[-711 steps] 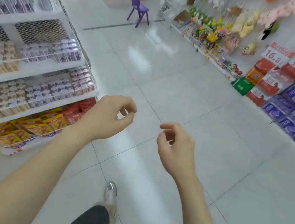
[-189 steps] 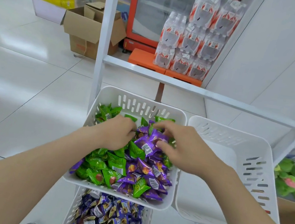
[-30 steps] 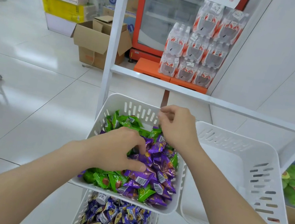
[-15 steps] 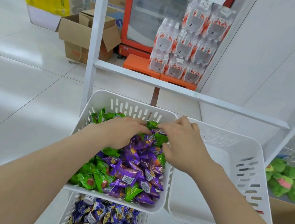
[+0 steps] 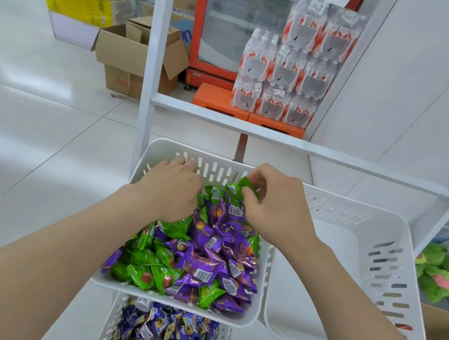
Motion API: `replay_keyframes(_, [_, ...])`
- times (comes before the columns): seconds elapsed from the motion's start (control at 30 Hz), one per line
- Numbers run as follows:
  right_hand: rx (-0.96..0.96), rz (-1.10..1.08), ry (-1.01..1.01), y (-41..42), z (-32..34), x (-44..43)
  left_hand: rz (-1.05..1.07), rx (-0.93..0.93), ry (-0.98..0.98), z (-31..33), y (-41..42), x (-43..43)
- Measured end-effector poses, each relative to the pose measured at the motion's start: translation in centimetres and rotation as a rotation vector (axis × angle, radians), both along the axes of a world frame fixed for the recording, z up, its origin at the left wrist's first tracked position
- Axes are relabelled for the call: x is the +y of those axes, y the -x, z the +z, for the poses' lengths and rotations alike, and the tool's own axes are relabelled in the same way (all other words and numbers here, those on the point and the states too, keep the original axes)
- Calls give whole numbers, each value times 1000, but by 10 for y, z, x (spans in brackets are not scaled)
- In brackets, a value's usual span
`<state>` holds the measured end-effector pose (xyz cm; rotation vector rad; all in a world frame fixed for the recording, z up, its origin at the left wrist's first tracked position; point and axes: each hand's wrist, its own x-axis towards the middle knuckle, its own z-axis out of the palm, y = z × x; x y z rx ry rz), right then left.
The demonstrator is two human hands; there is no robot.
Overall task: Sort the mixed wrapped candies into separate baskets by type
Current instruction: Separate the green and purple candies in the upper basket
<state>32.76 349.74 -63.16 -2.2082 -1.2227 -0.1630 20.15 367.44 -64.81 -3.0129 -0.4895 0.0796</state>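
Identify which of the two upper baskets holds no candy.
The right basket, its white floor bare; the left basket beside it is heaped with green and purple candies.

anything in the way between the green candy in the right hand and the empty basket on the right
Nothing visible blocks it. The right hand pinches the green candy over the mixed basket; only the two baskets' adjoining rims lie between it and the empty basket.

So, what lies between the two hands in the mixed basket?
In the head view, green and purple wrapped candies lie between the left hand and the right hand, which pinches a green candy.
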Motion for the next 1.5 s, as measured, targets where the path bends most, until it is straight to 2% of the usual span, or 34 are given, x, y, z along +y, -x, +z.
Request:
replay_keyframes(0.1, [64, -46, -75, 7, -6, 23, 49, 42, 181, 5, 11, 6])
replay_keyframes(0.2, [124, -29, -23, 9, -10, 45, 76, 6, 149, 7, 21, 0])
replay_keyframes(0.3, [-134, -91, 215, -2, -10, 47, -4, -142, 50, 10, 20, -9])
replay_keyframes(0.37, [-253, -110, 433, -6, -8, 38, -190, -207, 182, 9, 15, -12])
replay_keyframes(0.43, [-304, -70, 602, -4, -9, 33, -293, -131, 307, 0, 9, -13])
replay_keyframes(0.47, [-311, -35, 641, -3, -11, 34, -300, -63, 300, -5, 7, -13])
replay_keyframes(0.63, [-460, -4, 706, -3, -30, 41, -173, 72, 117, -23, -2, -3])
replay_keyframes(0.8, [-483, -68, 589, -9, -35, 42, -24, 153, 79, -23, -8, 3])
replay_keyframes(0.93, [-419, -60, 285, -15, -37, 37, 7, 162, 36, -17, -11, -4])
replay_keyframes(1.03, [-147, 82, 42, -11, -29, 40, -9, -33, -52, -6, -6, -10])
replay_keyframes(1.1, [1, 139, -2, -6, -25, 41, 31, -200, -72, 7, -1, -16])
replay_keyframes(1.17, [25, 59, 16, -9, -23, 39, 149, -313, -66, 20, 1, -24])
replay_keyframes(1.23, [-19, -4, 95, -17, -21, 33, 208, -363, -33, 21, -1, -25])
replay_keyframes(1.3, [-134, 56, 311, -21, -20, 24, 62, -383, 68, 12, -4, -24])
replay_keyframes(1.4, [-328, 136, 627, -18, -19, 12, -150, -233, 172, -8, -7, -21])
replay_keyframes(1.5, [-398, 116, 658, -18, -21, 12, -119, -81, 132, -18, -11, -16])
